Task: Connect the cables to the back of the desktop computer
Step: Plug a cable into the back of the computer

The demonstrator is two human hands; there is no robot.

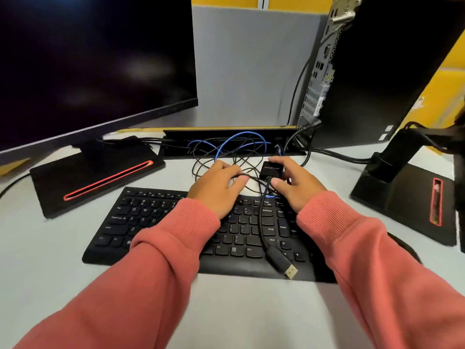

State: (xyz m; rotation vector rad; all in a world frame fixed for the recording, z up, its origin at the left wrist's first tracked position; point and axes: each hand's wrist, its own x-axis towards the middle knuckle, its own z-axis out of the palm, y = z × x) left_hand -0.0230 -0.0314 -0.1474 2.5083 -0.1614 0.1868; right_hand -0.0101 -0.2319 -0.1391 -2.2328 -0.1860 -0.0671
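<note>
Right grip point(289, 181) holds adapter point(273, 170), left point(217, 183) on cables point(241, 176)

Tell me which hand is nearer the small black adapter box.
Right. The right hand grips the adapter box; the left hand sits beside it on the cables.

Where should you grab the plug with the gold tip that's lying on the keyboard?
Pinch the thick black body of the plug just behind its gold tip, from above. It lies flat on the keyboard with its sides free, tip pointing toward the person.
</note>
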